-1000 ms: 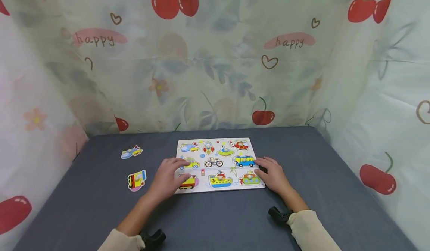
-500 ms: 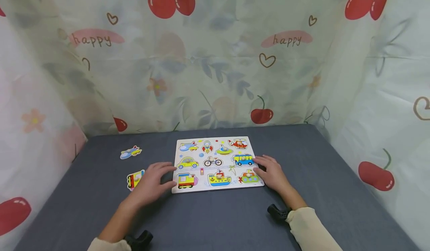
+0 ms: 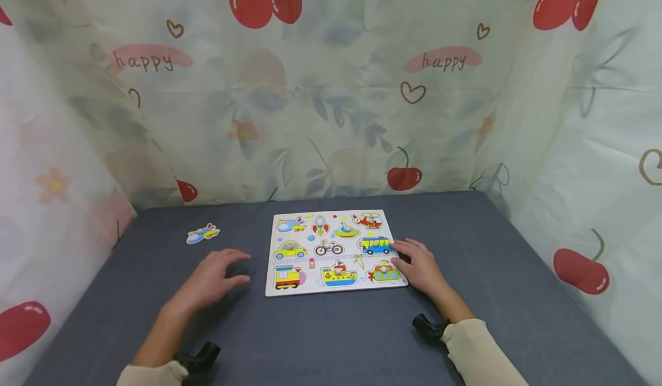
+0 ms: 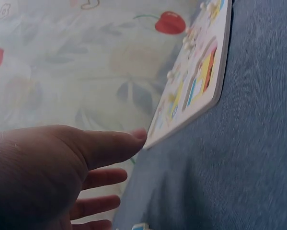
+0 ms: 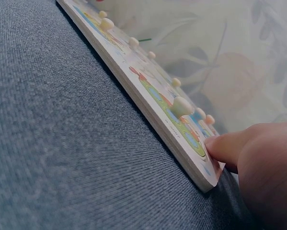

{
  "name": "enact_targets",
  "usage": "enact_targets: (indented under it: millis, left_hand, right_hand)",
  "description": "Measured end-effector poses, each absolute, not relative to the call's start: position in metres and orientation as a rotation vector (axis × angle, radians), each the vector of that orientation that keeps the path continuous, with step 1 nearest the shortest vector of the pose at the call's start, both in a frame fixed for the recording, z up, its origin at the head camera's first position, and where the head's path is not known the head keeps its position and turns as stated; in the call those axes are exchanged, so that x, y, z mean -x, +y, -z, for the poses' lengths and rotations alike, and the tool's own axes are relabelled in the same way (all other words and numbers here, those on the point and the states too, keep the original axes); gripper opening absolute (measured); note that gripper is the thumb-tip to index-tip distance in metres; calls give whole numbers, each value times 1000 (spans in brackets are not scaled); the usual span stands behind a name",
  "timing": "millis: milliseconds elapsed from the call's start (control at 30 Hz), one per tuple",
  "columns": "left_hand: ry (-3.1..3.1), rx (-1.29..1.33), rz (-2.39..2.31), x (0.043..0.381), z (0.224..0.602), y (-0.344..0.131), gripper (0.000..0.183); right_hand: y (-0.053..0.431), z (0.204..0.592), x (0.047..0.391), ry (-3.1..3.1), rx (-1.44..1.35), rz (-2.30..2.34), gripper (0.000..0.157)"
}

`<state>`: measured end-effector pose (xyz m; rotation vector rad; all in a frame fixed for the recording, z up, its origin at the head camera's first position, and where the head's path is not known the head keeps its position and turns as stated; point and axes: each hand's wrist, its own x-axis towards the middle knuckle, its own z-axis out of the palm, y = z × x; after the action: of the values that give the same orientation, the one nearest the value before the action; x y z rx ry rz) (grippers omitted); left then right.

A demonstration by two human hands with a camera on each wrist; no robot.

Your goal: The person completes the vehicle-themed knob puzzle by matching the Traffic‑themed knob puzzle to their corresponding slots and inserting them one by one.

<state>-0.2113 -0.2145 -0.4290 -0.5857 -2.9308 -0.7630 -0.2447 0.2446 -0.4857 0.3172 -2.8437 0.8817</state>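
Note:
A wooden peg puzzle board (image 3: 338, 259) with pictured vehicles lies flat on the table. My right hand (image 3: 420, 265) rests on its right edge, beside the bus piece (image 3: 375, 246) and the submarine piece (image 3: 384, 271); in the right wrist view the thumb (image 5: 220, 146) touches the board's top. To the left of the board, my left hand (image 3: 214, 280) hovers with thumb and fingers spread and holds nothing. It hides the loose train piece in the head view; a small corner of some piece (image 4: 140, 226) shows low in the left wrist view. A loose airplane piece (image 3: 203, 234) lies beyond the left hand.
A dark grey cloth covers the table (image 3: 331, 340). Patterned curtains (image 3: 320, 116) stand behind it and along both sides. Several knobbed pieces, such as the ship (image 3: 338, 274) and the helicopter (image 3: 368, 221), sit in the board.
My left hand has moved left, off the board and over to where the loose train piece was seen. The right hand has stayed on the board's edge.

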Motion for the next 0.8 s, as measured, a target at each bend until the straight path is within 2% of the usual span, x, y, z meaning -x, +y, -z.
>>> enact_targets:
  millis: [200,500,800]
  left_hand:
    - [-2997,498,709,216,433,-226,42]
    - [-2931,537,742,226,445,-248,37]
    - [-2965,456,780,226,449,-262,35]
  right_hand:
    - [246,484,244,-2836,-318,-884,43]
    - [246,485,244,-2843,-308,-896,44]
    - [244,484,243,-2862,-301,-893,45]
